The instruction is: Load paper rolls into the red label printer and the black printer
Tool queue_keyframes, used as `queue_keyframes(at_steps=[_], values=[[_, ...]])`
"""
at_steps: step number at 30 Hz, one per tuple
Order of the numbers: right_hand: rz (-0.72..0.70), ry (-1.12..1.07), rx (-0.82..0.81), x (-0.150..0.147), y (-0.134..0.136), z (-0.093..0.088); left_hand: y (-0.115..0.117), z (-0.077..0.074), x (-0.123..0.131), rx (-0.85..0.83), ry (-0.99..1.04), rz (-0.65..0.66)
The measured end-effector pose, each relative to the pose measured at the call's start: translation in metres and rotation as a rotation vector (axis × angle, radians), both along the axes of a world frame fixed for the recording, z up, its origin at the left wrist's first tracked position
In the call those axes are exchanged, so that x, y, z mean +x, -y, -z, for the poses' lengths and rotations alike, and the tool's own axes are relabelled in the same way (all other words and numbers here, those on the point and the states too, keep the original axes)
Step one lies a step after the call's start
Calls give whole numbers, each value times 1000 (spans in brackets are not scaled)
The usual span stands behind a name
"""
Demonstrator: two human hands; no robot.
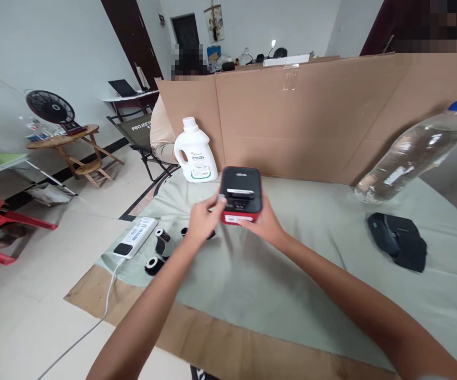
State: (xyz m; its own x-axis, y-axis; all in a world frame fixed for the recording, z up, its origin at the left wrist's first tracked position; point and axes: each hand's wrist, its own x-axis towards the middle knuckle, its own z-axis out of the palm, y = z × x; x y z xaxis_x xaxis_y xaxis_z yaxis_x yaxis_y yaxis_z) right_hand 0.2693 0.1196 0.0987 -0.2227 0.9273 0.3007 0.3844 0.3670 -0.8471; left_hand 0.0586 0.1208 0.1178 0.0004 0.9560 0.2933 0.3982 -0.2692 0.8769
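Note:
A small black and red label printer sits on the grey-green cloth in the middle of the table. My left hand is at its left front corner, fingers curled with the fingertips touching the printer's front slot. My right hand cups the printer's right side and front, holding it. Several black label rolls lie just left of my left hand, partly hidden by it.
A white power strip lies at the cloth's left edge with its cable running off the table. A white detergent jug stands behind the printer. A clear plastic bottle leans at right, above a second black device. Cardboard wall behind; a person sits beyond it.

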Motion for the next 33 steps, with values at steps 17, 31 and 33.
queue_keyframes(at_steps=[17,31,33], values=[[192,74,242,115,98,68,71,85,116,62,-193,80],[273,228,366,128,100,81,62,77,96,626,-149,275],[263,228,380,130,99,80,62,78,95,623,-132,300]])
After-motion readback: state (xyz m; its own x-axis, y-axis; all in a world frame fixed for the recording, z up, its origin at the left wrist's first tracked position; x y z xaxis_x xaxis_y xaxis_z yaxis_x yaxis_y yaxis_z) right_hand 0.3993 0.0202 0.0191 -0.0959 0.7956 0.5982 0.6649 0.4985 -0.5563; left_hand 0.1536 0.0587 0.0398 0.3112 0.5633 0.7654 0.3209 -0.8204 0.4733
